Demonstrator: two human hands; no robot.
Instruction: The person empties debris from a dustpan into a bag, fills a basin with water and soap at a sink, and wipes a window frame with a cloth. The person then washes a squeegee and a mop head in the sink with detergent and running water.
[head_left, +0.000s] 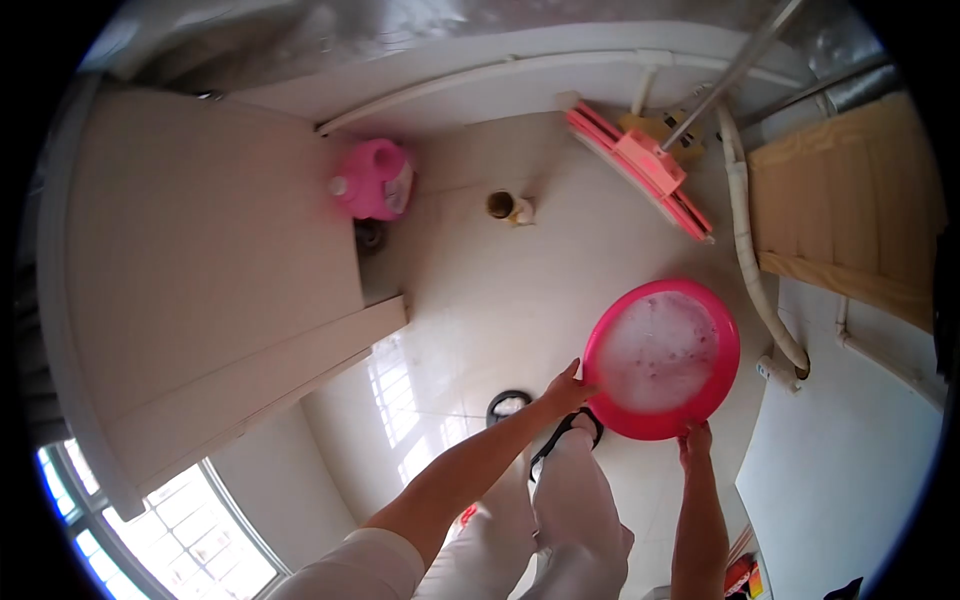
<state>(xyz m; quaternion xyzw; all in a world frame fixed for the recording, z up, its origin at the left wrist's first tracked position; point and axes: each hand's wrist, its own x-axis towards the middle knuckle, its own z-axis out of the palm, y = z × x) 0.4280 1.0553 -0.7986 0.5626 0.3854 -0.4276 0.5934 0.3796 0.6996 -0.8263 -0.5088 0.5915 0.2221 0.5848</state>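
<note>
A round pink basin (728, 375) filled with foamy, soapy water (655, 350) is in front of me, to the right of my feet. My left hand (572, 390) grips its left rim, with the thumb up along the edge. At the near rim, my right hand (693, 442) has its fingers closed on the edge. Dark sandals (548, 455) are on my feet, close beside the basin.
A pink sponge mop (650, 165) leans at the back right, near a pale drain hose (740, 200). At the back left stands a pink jug (378, 180) by a white cabinet (210, 210). A small dark round opening (500, 205) shows in the tiled floor.
</note>
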